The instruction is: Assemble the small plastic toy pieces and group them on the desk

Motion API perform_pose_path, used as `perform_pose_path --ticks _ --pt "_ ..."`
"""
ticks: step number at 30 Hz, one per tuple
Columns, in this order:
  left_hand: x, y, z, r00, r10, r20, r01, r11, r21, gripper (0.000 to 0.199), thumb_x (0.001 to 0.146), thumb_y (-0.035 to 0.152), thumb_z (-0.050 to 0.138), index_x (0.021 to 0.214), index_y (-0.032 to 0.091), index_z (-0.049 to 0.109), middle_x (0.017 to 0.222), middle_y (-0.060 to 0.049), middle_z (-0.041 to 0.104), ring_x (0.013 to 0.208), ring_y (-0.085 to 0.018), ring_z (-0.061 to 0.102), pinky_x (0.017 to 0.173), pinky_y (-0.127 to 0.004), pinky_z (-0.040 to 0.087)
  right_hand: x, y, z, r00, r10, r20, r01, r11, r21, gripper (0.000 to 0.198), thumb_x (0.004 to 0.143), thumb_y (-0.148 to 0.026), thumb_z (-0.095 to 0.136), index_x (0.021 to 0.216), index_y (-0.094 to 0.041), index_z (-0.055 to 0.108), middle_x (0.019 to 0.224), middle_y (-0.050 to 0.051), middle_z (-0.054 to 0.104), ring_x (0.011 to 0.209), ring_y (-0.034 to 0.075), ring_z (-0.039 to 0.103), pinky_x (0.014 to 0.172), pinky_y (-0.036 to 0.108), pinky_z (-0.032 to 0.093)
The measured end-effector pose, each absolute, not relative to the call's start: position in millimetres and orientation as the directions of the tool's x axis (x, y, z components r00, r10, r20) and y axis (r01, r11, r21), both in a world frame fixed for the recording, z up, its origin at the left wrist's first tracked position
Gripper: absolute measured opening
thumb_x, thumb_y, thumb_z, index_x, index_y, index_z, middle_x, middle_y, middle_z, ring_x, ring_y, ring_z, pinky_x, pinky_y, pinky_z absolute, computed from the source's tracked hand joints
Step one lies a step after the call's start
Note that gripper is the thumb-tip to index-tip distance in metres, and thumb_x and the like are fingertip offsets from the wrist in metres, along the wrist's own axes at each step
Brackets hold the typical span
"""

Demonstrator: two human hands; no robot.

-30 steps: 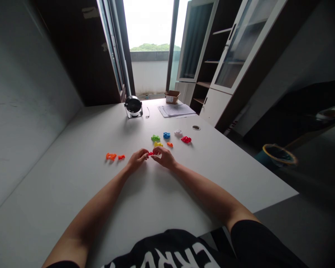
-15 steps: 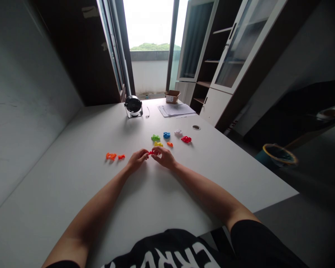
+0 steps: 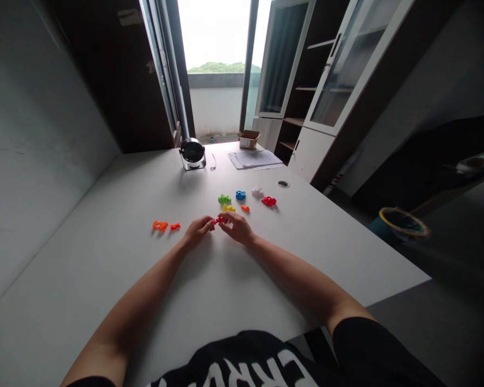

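Note:
Between my two hands is a small red plastic piece (image 3: 218, 220), partly hidden by the fingers. My left hand (image 3: 199, 231) pinches its left end, and my right hand (image 3: 237, 227) is closed on its right end. Just beyond the fingers lies a yellow piece (image 3: 228, 208), with a small orange piece (image 3: 245, 208) to its right. Farther back are a green toy car piece (image 3: 225, 199), a blue one (image 3: 241, 195), a white one (image 3: 257, 191) and a red one (image 3: 269, 201). To the left lie an orange car body (image 3: 160, 226) and a smaller orange-red piece (image 3: 175, 227).
All this lies on a white table (image 3: 116, 215). Toward its far end stand a round black device on a bracket (image 3: 192, 151), a thin cord (image 3: 213, 162), papers (image 3: 255, 158) and a cardboard box (image 3: 249, 140). A cable hole (image 3: 283, 184) is at the right edge; a bin (image 3: 403, 223) stands beyond.
The fingers have shifted very slightly around the red piece, and a little more of it shows between the hands. Everything else lies as before.

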State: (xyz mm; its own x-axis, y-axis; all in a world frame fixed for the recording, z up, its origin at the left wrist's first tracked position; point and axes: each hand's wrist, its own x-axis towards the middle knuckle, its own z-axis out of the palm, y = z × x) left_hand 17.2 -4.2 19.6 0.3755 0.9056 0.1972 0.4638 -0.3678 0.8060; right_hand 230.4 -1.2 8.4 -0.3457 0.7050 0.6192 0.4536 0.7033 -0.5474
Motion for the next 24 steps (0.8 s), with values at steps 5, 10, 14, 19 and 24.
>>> perform_pose_path --ticks 5,10,14,19,24 --pt "16.8 -3.6 19.8 0.375 0.905 0.199 0.464 -0.369 0.806 0.035 0.096 0.044 0.044 0.083 0.02 0.065 0.081 -0.002 0.07 0.078 -0.018 0.063 0.076 -0.027 0.047 230.5 -2.5 10.3 -0.359 0.697 0.621 0.483 0.708 -0.515 0.017 0.095 -0.029 0.062 0.111 -0.025 0.065 0.096 0.005 0.07 0.085 0.02 0.065 0.079 0.033 0.053" --pt "17.2 -4.9 20.3 0.374 0.908 0.189 0.464 -0.36 0.81 0.033 0.094 0.044 0.048 0.083 0.019 0.066 0.079 -0.002 0.07 0.075 -0.017 0.062 0.074 -0.026 0.046 231.0 -2.4 11.7 -0.368 0.685 0.629 0.512 0.714 -0.478 0.016 0.095 -0.028 0.061 0.11 -0.026 0.066 0.101 0.006 0.069 0.09 0.021 0.064 0.079 0.033 0.052" --pt "17.7 -5.8 20.8 0.375 0.907 0.19 0.463 -0.361 0.81 0.033 0.094 0.045 0.048 0.085 0.019 0.068 0.079 -0.002 0.07 0.075 -0.017 0.062 0.073 -0.026 0.046 231.1 -2.1 11.7 -0.381 0.676 0.631 0.506 0.724 -0.47 0.015 0.096 -0.027 0.06 0.11 -0.026 0.066 0.102 0.006 0.069 0.092 0.021 0.064 0.082 0.034 0.052" --pt "17.8 -5.0 20.3 0.391 0.9 0.191 0.473 -0.374 0.798 0.033 0.094 0.043 0.048 0.089 0.02 0.07 0.081 -0.002 0.072 0.075 -0.017 0.062 0.072 -0.026 0.045 231.8 -0.6 11.3 -0.364 0.69 0.626 0.504 0.711 -0.491 0.015 0.094 -0.026 0.063 0.108 -0.026 0.067 0.101 0.005 0.07 0.089 0.02 0.065 0.082 0.034 0.052" --pt "17.1 -3.9 16.0 0.389 0.906 0.169 0.49 -0.358 0.795 0.034 0.093 0.044 0.05 0.101 0.021 0.072 0.083 -0.002 0.072 0.072 -0.016 0.061 0.068 -0.025 0.045 245.3 16.0 23.6 -0.307 0.683 0.662 0.494 0.709 -0.503 0.014 0.093 -0.026 0.062 0.105 -0.025 0.069 0.103 0.005 0.07 0.095 0.021 0.065 0.086 0.035 0.052"
